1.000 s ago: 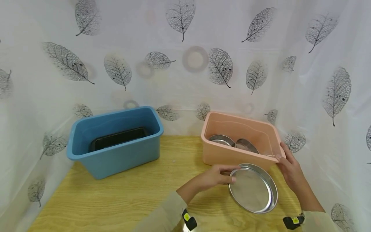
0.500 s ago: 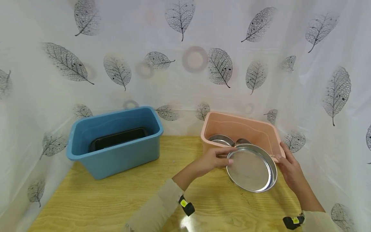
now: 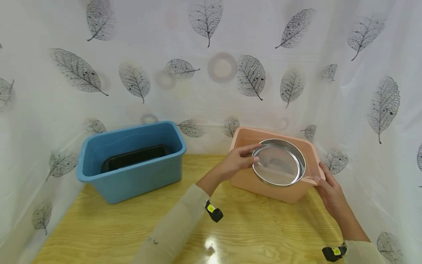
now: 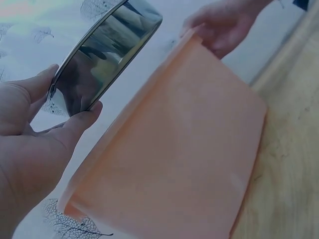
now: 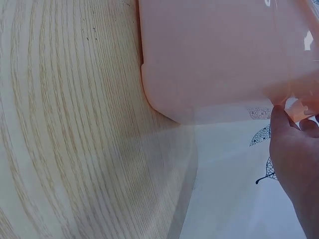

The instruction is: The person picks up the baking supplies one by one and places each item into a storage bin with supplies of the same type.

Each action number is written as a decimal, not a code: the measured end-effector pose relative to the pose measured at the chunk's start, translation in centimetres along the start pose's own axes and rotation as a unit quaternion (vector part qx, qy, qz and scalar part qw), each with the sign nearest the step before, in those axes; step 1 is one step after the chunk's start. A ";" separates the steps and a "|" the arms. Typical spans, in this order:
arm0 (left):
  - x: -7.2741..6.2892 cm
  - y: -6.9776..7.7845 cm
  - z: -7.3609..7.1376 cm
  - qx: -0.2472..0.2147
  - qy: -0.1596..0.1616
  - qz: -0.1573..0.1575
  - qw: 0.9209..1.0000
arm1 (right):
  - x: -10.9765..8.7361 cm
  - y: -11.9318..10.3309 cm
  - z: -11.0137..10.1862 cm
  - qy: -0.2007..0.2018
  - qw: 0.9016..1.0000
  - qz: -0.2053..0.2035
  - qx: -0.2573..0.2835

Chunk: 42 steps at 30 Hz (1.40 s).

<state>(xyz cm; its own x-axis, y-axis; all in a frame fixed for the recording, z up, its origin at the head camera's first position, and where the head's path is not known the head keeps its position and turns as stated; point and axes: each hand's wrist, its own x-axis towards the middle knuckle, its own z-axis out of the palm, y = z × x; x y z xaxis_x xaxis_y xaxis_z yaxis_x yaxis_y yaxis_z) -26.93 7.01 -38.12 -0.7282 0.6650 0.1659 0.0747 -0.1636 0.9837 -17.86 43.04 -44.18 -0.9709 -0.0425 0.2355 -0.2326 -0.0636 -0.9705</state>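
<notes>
My left hand pinches the left edge of a round metal sieve, thumb on one side and fingers on the other. The sieve is held tilted over the front rim of the pink tub; dark shapes inside the tub show faintly through its mesh. In the left wrist view, the sieve's shiny side wall is raised above the tub's rim. My right hand grips the tub's right front corner at the rim, the thumb on the outside. The sieve covers much of the tub's inside.
A blue tub stands on the left of the wooden table, with a black tray-like thing inside. Small dark specks lie on the table before the pink tub. A leaf-patterned curtain hangs behind and at both sides.
My left hand has raised the sieve from in front of the pink tub up over its front rim, slightly leftward. My right hand has stayed on the tub's corner.
</notes>
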 end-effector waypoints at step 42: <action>9.0 -0.6 -1.6 0.140 0.047 -0.088 0.985 | 0.0 0.1 -0.5 -0.007 1.000 0.000 0.016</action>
<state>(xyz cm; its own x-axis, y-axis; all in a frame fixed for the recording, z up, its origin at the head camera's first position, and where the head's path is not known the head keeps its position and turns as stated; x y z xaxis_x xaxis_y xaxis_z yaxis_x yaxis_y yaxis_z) -34.64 11.91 -37.30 -0.8057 0.5923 -0.0029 0.1168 0.1636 0.9796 -17.88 43.49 -44.33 -0.9700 -0.0571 0.2363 -0.2302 -0.0963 -0.9684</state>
